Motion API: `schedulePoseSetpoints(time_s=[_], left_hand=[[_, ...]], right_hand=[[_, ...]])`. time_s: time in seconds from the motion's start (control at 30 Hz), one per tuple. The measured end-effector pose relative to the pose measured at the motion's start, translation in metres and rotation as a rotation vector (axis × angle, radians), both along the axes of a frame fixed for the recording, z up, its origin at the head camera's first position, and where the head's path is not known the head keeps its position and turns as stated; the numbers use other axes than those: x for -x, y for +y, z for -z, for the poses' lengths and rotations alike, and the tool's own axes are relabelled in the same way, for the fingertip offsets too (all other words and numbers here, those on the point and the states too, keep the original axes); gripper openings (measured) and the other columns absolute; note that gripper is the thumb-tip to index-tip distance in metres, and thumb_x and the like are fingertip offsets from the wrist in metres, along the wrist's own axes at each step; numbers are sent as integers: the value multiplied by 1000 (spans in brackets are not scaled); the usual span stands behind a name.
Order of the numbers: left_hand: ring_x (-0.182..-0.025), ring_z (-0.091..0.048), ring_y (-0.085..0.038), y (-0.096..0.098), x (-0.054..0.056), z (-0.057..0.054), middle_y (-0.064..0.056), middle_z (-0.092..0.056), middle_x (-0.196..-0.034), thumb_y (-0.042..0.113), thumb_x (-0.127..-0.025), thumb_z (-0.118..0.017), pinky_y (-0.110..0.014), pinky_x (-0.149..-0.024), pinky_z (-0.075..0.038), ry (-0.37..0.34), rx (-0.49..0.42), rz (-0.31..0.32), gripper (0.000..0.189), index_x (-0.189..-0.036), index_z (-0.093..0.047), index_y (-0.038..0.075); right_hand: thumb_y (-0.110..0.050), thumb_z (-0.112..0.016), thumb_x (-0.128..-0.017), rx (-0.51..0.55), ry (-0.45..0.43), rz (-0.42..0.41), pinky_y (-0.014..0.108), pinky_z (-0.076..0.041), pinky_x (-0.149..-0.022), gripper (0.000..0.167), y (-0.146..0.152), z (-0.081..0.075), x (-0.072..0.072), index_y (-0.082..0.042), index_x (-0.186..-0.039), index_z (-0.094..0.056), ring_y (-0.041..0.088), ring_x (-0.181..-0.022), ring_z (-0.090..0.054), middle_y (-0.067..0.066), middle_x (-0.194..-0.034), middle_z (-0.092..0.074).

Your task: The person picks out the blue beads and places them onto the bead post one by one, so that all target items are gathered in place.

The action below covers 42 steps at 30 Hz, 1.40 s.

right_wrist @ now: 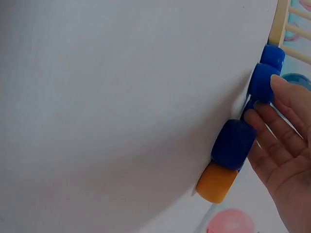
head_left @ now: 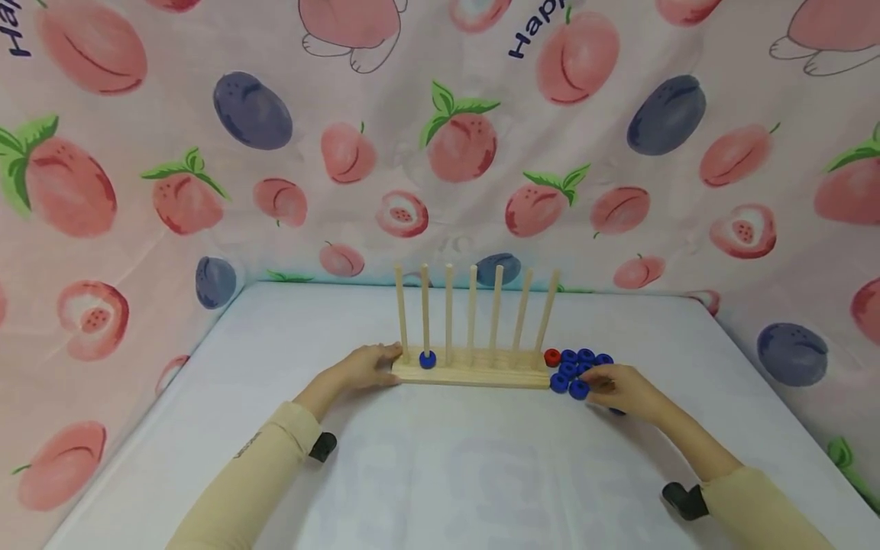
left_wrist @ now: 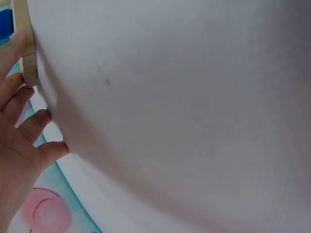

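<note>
A wooden stand (head_left: pixel 474 374) with several upright pegs stands on the white table. One blue bead (head_left: pixel 428 360) sits low on its second peg from the left. My left hand (head_left: pixel 366 367) grips the stand's left end, thumb against the wood in the left wrist view. Beyond the stand's right end lie several loose blue beads (head_left: pixel 568 356) and one red bead (head_left: pixel 552 357). Among them my right hand (head_left: pixel 627 389) pinches a blue bead (right_wrist: pixel 261 82), its thumb on the bead's side. Its other fingertips are partly hidden behind the beads.
An orange bead (right_wrist: pixel 217 182) lies beside a dark blue bead (right_wrist: pixel 234 144) below the right fingers in the right wrist view. White cloth covers the table (head_left: pixel 440 473). A fruit-patterned curtain (head_left: pixel 385 99) rises behind and at both sides.
</note>
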<state>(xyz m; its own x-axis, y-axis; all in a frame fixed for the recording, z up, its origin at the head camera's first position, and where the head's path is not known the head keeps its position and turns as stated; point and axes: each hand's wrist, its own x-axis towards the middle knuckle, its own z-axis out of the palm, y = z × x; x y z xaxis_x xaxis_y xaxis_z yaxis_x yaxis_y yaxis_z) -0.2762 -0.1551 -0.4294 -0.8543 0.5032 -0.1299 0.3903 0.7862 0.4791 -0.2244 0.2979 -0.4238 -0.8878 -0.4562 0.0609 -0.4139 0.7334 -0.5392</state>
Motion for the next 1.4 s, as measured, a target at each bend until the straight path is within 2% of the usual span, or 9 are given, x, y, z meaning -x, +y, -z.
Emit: schedulePoseSetpoints(time_s=[0.2, 0.33, 0.53, 0.73, 0.87, 1.0, 1.23, 1.4], left_hand=[[-136, -32, -45, -4, 1, 2, -16, -39, -146, 26, -87, -67, -54, -114, -23, 7, -1, -7, 62, -138, -43, 0], [-134, -33, -47, -6, 0, 3, -18, -40, -145, 25, -86, -68, -55, -113, -24, 14, -6, -15, 62, -137, -44, -1], [-134, -32, -47, -4, -2, 7, -17, -40, -145, 25, -86, -69, -56, -114, -23, -18, -19, -18, 62, -137, -44, -1], [-134, -33, -47, 2, 1, 8, -18, -41, -144, 25, -85, -69, -55, -113, -25, -7, -15, -7, 62, -137, -45, -1], [-134, -33, -47, 3, 2, 6, -17, -41, -145, 26, -85, -69, -54, -113, -25, -7, -6, -11, 62, -137, -45, 1], [-135, -32, -46, 2, 3, 4, -16, -40, -145, 26, -85, -69, -55, -113, -25, -3, -9, -10, 63, -137, -45, 1], [-134, -32, -48, 0, 1, 1, -17, -40, -145, 26, -85, -69, -56, -113, -23, -7, -12, -12, 63, -137, -45, 0], [-135, -31, -47, 0, 2, 2, -16, -39, -146, 26, -86, -69, -56, -114, -23, -8, -19, -8, 63, -138, -44, 1]], right_hand=[[-4, -74, -77, -63, 0, 28, 38, -57, -76, 24, -12, 1, 6, 2, -98, -64, 27, -87, -65, 13, -94, -68], [-8, -75, -78, -110, 5, 63, 39, -57, -76, 25, -21, 3, 10, 3, -98, -64, 25, -86, -65, 13, -94, -69], [-9, -73, -80, -170, -16, 96, 40, -56, -77, 27, -22, 3, 5, 6, -101, -66, 25, -86, -64, 15, -95, -69], [-11, -72, -80, -127, 14, 93, 41, -56, -75, 25, -14, -3, -3, 5, -99, -65, 27, -86, -66, 14, -93, -70], [-12, -71, -82, -98, 33, 57, 45, -56, -78, 26, -12, -8, -5, 5, -101, -65, 32, -90, -67, 19, -97, -70], [-11, -71, -82, -67, 63, 29, 44, -56, -79, 26, -14, -13, -6, 4, -101, -65, 31, -90, -68, 18, -99, -70], [-13, -72, -82, 34, 70, -2, 37, -57, -80, 28, -28, -11, -8, 3, -104, -65, 25, -89, -67, 12, -99, -70], [-11, -72, -81, 65, 124, -4, 38, -57, -81, 29, -37, -9, -10, 1, -106, -66, 24, -90, -67, 10, -99, -70]])
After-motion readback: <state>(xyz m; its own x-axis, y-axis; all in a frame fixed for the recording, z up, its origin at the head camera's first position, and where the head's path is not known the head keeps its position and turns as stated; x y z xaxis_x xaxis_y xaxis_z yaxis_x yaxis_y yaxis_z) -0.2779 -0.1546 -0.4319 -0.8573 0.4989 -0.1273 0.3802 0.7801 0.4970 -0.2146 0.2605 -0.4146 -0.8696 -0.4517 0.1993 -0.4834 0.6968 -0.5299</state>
